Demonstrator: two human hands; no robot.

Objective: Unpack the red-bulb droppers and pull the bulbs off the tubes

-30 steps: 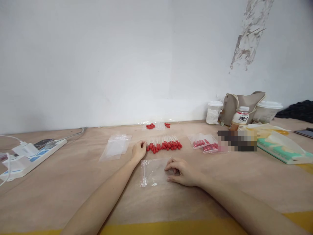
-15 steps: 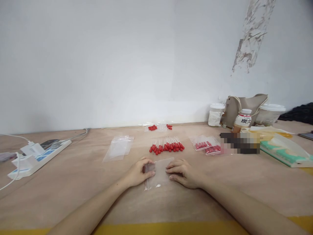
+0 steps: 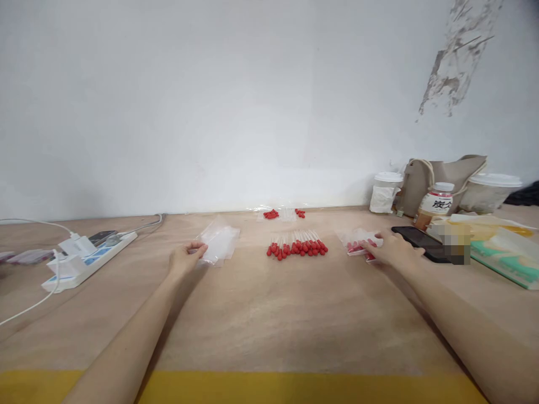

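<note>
Left hand (image 3: 185, 259) pinches flimsy clear bags (image 3: 222, 244); right hand (image 3: 393, 250) on red-filled packets (image 3: 357, 241)

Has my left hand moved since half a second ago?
Yes. The left hand went leftward, away from the red-tipped droppers, to the stack of clear bags.

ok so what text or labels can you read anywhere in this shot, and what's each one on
"炭" and a second character I cannot make out: white label of the bottle beside the bag.
Power strip: blue markings, too small to read.
Green and white packet: print too blurred to read.
Nothing else shows readable text.
</note>
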